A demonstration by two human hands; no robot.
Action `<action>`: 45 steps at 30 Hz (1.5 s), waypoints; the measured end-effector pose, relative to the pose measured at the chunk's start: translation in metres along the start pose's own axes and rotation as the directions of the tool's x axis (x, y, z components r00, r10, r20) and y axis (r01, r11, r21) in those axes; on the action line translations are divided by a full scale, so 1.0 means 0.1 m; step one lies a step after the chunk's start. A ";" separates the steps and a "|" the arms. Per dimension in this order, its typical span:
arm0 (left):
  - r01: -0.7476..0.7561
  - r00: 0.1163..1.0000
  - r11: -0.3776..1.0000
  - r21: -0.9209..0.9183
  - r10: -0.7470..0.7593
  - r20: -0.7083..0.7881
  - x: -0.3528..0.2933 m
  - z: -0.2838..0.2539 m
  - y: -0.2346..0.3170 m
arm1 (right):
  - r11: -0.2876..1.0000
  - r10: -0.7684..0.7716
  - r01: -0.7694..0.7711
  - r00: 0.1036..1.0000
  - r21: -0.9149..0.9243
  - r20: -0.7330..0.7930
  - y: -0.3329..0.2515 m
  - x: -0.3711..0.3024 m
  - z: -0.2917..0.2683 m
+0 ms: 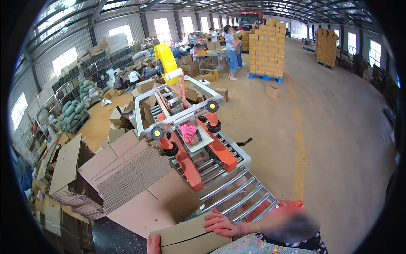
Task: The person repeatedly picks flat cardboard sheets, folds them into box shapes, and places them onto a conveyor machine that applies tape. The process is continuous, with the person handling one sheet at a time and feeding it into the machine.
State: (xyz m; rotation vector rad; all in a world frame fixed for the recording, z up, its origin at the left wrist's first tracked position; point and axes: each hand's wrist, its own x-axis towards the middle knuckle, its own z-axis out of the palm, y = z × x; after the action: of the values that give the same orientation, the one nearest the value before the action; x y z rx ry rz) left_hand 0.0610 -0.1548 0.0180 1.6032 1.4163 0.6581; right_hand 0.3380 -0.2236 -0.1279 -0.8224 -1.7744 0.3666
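Here the right hand (223, 225) lies curled over the top edge of a flat cardboard sheet (190, 239), fingers closed on it, steadying it upright against the body. The left hand (154, 244) grips the same sheet's lower left corner, only partly in view, so the two share its weight. Just beyond the right hand runs the roller conveyor (237, 194) leading into the orange tape machine (190, 139). Beyond the left hand leans a stack of flattened boxes (122, 173), within easy reach.
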 end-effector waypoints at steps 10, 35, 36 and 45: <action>-0.123 0.911 0.988 -0.091 0.149 0.384 1.28 0.89 -0.01 | 0.913 0.095 -0.250 0.898 -0.322 -0.430 -0.57 -0.20 -0.95; -0.445 0.571 0.348 0.825 0.820 -0.038 1.26 -0.58 -0.58 | 0.704 -0.066 0.249 0.955 -0.665 0.289 0.86 2.28 0.85; -0.523 0.591 0.377 0.765 0.807 0.006 1.24 -0.66 -0.58 | 0.763 -0.141 0.288 0.948 -0.578 0.286 0.80 2.18 0.82; -0.134 0.876 0.418 0.898 0.475 -0.090 1.51 -0.98 -0.60 | 0.967 -0.193 0.220 0.961 -0.126 0.199 -0.07 1.43 0.66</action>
State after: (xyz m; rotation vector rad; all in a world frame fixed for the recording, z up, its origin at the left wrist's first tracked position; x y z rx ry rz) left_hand -0.0190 0.0150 -0.0106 2.7536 1.8900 0.4010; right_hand 0.2510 -0.1208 -0.0455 -0.7136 -2.0608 0.1793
